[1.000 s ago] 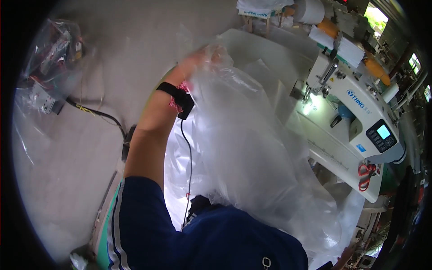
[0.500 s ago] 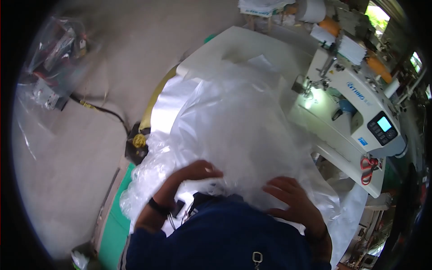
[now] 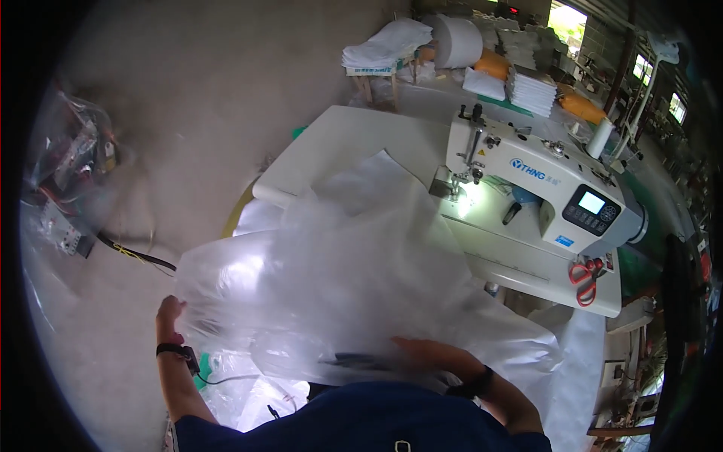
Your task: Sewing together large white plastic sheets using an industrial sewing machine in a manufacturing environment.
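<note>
A large sheet of clear plastic film [image 3: 339, 279] is spread from my lap up onto the white sewing table [image 3: 339, 139]. My left hand [image 3: 169, 310] grips the film's left edge, with a black band on the wrist. My right hand [image 3: 425, 352] lies flat under the film near my body, seen through it, and also wears a black wristband. A white sewing machine [image 3: 542, 181] with a small lit screen stands on the table to the right of the film, its needle area lit.
Red-handled scissors [image 3: 584, 275] lie on the table's right end. Stacks of white fabric [image 3: 388, 47] and a white roll [image 3: 459, 41] sit behind the table. A clear bag of parts [image 3: 71, 162] and a black cable [image 3: 135, 255] lie on the concrete floor at left.
The film has been lifted and spread wider over the table. My left hand moved out to the film's left edge; my right hand stays low near my body under the film.
</note>
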{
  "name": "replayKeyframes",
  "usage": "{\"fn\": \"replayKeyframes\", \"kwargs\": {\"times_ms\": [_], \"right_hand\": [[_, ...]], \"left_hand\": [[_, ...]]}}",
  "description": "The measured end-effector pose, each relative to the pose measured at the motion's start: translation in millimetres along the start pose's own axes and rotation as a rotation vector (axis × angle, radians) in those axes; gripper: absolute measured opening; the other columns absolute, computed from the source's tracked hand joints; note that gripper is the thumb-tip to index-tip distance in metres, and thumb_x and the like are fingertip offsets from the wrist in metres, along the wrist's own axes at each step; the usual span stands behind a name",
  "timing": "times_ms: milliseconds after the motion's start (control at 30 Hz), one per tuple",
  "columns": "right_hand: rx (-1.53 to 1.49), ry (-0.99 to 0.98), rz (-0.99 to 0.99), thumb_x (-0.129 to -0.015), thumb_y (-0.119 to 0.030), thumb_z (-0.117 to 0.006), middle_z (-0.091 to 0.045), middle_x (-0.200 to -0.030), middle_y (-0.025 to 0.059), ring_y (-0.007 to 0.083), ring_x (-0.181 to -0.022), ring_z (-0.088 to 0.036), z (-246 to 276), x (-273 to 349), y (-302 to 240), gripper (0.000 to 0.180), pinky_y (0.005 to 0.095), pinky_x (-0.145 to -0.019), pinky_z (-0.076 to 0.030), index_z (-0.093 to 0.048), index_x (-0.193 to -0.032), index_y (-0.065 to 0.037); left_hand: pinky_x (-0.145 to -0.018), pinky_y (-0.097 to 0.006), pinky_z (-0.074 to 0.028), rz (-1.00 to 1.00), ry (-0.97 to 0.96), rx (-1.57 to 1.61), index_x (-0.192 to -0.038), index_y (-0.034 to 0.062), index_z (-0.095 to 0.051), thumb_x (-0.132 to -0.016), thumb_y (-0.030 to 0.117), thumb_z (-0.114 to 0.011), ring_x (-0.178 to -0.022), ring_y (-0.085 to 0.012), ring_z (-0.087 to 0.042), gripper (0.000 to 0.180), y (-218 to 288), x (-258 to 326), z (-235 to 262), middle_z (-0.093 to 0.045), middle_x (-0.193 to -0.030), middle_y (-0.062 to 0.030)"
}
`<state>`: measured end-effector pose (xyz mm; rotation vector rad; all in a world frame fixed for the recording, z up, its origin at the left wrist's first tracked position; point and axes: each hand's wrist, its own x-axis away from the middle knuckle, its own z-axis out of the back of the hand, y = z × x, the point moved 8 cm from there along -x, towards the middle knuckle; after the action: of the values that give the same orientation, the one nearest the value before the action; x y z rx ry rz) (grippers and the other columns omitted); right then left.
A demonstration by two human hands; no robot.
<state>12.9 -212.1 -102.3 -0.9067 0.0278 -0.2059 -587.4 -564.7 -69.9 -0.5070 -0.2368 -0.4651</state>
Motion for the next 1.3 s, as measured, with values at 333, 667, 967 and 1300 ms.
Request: {"fn": "replayKeyframes", "kwargs": {"times_ms": [333,667,967,1300], "right_hand": [[0.409,0.569,0.213,-0.080,-0.034,-0.066,-0.065,-0.091,0.0110,0.0247,-0.073,-0.065,126.2,-29.8,-80.8,0.043,0.0340,-0.065,-0.051,-0.056,-0.114,-0.008],[0.284,0.166,0.078,-0.086,-0.023,-0.055,-0.064,-0.093,0.0165,0.0341,-0.079,-0.062,36.9,-11.7,27.8,0.028,0.0420,-0.070,-0.049,-0.058,-0.109,-0.008],[-0.091,0.269,-0.368,-0.091,-0.024,-0.052,-0.066,-0.081,0.0162,0.0312,-0.071,-0.064,77.7,12.0,23.2,0.025,0.0379,-0.064,-0.049,-0.058,-0.100,-0.002],[-0.513,0.336,-0.439,-0.096,-0.027,-0.043,-0.063,-0.070,0.0077,0.0122,-0.059,-0.059,64.5,46.7,48.7,0.034,0.0281,-0.056,-0.048,-0.061,-0.089,0.001]], "left_hand": [[-0.090,-0.036,-0.043,-1.023,0.313,0.624,-0.139,0.0225,-0.035,-0.073,0.024,-0.070,-0.100,-0.0265,-0.057,0.075,316.2,125.8,213.2,-0.057,-0.112,-0.0127],[-0.053,-0.031,-0.052,-0.591,0.468,1.944,-0.080,0.0011,-0.057,-0.089,0.017,-0.054,-0.056,-0.0182,-0.062,0.018,285.1,34.1,305.9,-0.059,-0.065,-0.0080],[-0.059,-0.029,-0.056,-0.493,0.405,1.868,-0.103,-0.0048,-0.051,-0.090,0.033,-0.055,-0.054,-0.0200,-0.063,0.041,305.5,51.6,300.0,-0.062,-0.080,-0.0139],[-0.041,-0.033,-0.050,-0.489,0.116,0.857,-0.109,-0.0037,-0.038,-0.079,0.011,-0.060,-0.049,-0.0230,-0.062,0.040,456.5,-0.9,295.3,-0.061,-0.066,-0.0148]]}}
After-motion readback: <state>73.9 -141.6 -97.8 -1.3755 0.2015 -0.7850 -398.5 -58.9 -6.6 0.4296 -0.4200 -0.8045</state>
